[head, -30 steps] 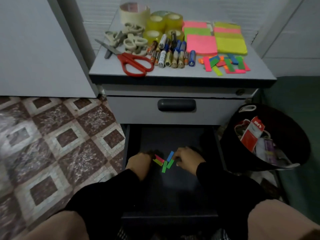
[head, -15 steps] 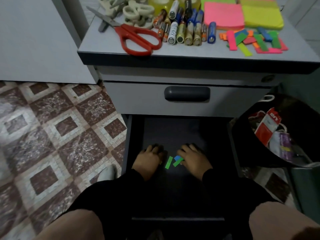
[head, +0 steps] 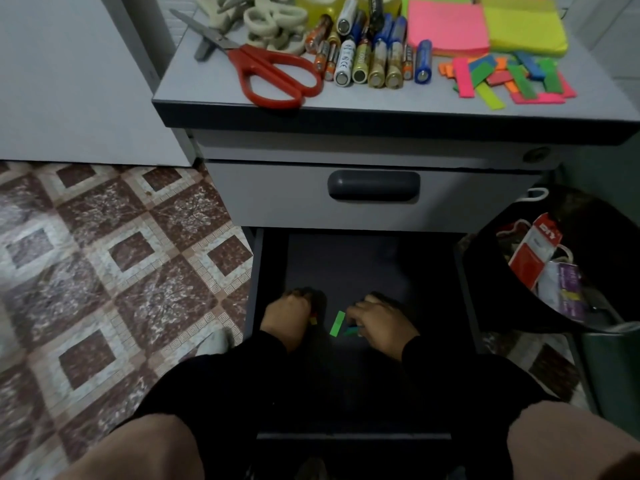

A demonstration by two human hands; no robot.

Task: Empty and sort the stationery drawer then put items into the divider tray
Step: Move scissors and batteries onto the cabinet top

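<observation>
The dark bottom drawer [head: 346,265] is pulled open and both my hands are inside it. My left hand [head: 287,317] lies knuckles up, its fingers curled over small red and yellow sticky tabs [head: 313,319]. A blue and green tab [head: 351,330] sits under the curled fingertips of my right hand [head: 381,322]. One green tab [head: 337,323] lies loose on the drawer floor between the hands. No divider tray is in view.
On the cabinet top [head: 381,105] lie red scissors [head: 273,74], several batteries [head: 367,60], sticky note pads [head: 446,29], a heap of coloured tabs [head: 509,77] and pale loops [head: 273,22]. A black bin [head: 595,220] with packaging stands right. Tiled floor [head: 121,254] lies left.
The spread of coloured tabs between my hands has shrunk to one loose green tab. Both hands closed in on the tabs, and the view moved closer and lower.
</observation>
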